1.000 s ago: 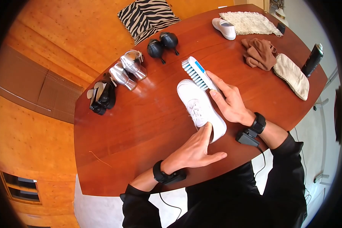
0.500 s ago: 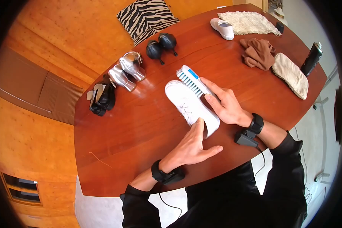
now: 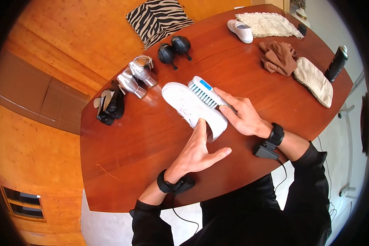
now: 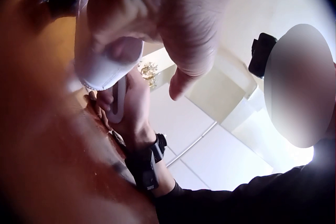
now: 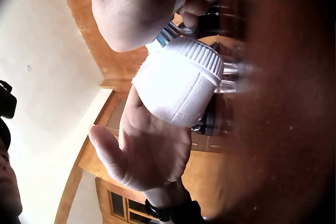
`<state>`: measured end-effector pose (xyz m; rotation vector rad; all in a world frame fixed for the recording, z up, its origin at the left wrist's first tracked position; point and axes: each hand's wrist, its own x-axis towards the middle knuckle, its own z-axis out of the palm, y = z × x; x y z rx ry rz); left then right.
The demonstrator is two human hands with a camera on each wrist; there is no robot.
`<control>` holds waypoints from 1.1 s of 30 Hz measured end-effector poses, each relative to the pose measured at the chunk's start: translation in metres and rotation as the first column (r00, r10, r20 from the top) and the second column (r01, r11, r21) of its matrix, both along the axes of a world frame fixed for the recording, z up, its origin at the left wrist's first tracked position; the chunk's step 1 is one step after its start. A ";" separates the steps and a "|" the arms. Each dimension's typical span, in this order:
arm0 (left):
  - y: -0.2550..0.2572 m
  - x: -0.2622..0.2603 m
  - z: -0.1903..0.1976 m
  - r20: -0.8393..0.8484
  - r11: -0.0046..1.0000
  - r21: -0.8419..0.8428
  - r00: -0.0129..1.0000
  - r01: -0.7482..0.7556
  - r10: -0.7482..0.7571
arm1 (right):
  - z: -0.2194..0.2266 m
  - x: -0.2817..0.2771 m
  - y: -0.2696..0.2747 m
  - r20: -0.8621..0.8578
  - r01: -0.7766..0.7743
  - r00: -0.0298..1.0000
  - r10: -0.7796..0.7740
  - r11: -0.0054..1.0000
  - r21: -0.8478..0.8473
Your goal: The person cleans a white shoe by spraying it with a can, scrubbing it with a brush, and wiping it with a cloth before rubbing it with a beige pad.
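Note:
A white lace-up sneaker points its toe away and to the left. My left hand has its fingers at the shoe opening, partly hidden by the shoe, and its thumb stretched out free. From the right wrist view, the palm of this left hand shows below the white heel. My right hand grips the handle of a white scrub brush with a blue label. Its teal and white bristles lie along the sneaker's right side.
Silver heels, black high heels and black shoes line the table's far left edge. Toward the right are another white sneaker, a cream cloth, a brown cloth, a cream pad and a black can.
My left hand and the sneaker have moved left. The brush has shifted left and slightly nearer, its bristles going from beside the toe to further back along the shoe's side.

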<state>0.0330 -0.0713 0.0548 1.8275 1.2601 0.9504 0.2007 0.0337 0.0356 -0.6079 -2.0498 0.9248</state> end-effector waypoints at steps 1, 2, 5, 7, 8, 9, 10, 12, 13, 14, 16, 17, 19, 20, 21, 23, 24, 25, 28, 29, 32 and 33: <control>0.000 0.000 0.002 0.009 1.000 -0.015 1.000 0.003 -0.003 | 0.000 0.000 0.000 0.004 -0.005 1.000 0.005 1.000 -0.001; 0.000 -0.001 0.003 0.018 1.000 -0.031 1.000 0.007 -0.006 | 0.000 0.000 0.000 0.004 -0.005 1.000 0.005 1.000 -0.001; 0.001 -0.003 0.003 0.017 1.000 -0.022 1.000 0.005 -0.005 | -0.002 -0.001 0.001 -0.017 -0.001 1.000 0.001 0.999 0.032; 0.002 -0.004 0.002 0.036 1.000 -0.009 0.999 0.000 0.000 | -0.001 0.000 0.001 -0.011 -0.008 1.000 0.009 0.999 0.036; 0.002 -0.004 0.002 0.056 1.000 0.004 0.998 -0.005 0.005 | -0.002 0.000 0.001 -0.011 -0.008 1.000 0.009 0.999 0.036; 0.003 -0.004 0.002 0.056 1.000 0.004 0.998 -0.005 0.005 | -0.002 -0.001 0.001 -0.012 -0.007 1.000 0.008 0.999 0.045; 0.003 -0.005 0.002 0.061 1.000 0.005 0.998 -0.006 0.005 | -0.003 -0.001 0.002 -0.013 -0.006 1.000 0.007 0.999 0.054; 0.003 -0.006 0.004 0.065 1.000 0.006 0.998 -0.006 0.005 | -0.003 -0.001 0.002 -0.010 -0.009 1.000 0.010 0.999 0.053; 0.003 -0.008 0.005 0.059 0.999 -0.031 0.998 -0.009 0.011 | -0.003 0.000 0.002 -0.006 -0.012 1.000 0.012 0.999 0.052; 0.003 -0.009 0.006 0.054 0.998 -0.068 0.998 -0.013 0.017 | -0.003 0.000 0.002 -0.006 -0.011 1.000 0.012 0.999 0.052; 0.005 -0.012 0.005 0.055 0.998 -0.055 0.998 -0.018 0.021 | -0.003 0.000 0.003 0.004 -0.030 1.000 0.030 0.998 0.064; 0.005 -0.013 0.005 0.056 0.999 -0.043 0.998 -0.023 0.025 | -0.003 0.000 0.003 0.004 -0.030 1.000 0.030 0.998 0.063; 0.006 -0.014 0.006 0.060 0.998 -0.055 0.998 -0.032 0.035 | -0.002 0.000 0.003 0.025 -0.035 0.999 0.034 0.998 0.061; 0.006 -0.015 0.008 0.065 0.997 -0.068 0.997 -0.040 0.045 | -0.001 0.001 0.003 0.025 -0.035 0.999 0.034 0.998 0.061; 0.006 -0.016 0.009 0.065 0.997 -0.068 0.997 -0.040 0.045 | -0.001 0.001 0.004 0.035 -0.041 0.999 0.039 0.997 0.064; 0.007 -0.017 0.012 0.082 0.995 -0.091 0.995 -0.049 0.057 | -0.001 0.002 0.004 0.045 -0.046 0.998 0.043 0.997 0.067; 0.007 -0.019 0.012 0.082 0.995 -0.091 0.995 -0.049 0.057 | -0.001 0.002 0.004 0.074 -0.051 0.996 0.046 0.997 0.061; 0.008 -0.021 0.013 0.086 0.996 -0.073 0.994 -0.057 0.063 | -0.001 0.002 0.005 0.103 -0.055 0.994 0.049 0.997 0.055; 0.008 -0.026 0.015 0.100 0.995 -0.066 0.992 -0.073 0.079 | -0.001 0.002 0.004 0.110 -0.049 0.993 0.042 0.997 0.062; 0.008 -0.026 0.016 0.110 0.994 -0.077 0.990 -0.081 0.089 | -0.001 0.002 0.005 0.110 -0.049 0.993 0.042 0.997 0.062; 0.008 -0.027 0.018 0.129 0.993 -0.083 0.987 -0.080 0.090 | 0.000 0.003 0.005 0.100 -0.052 0.994 0.045 0.996 0.069; 0.008 -0.028 0.019 0.120 0.994 -0.083 0.989 -0.074 0.084 | 0.001 0.003 0.005 0.114 -0.054 0.992 0.047 0.997 0.059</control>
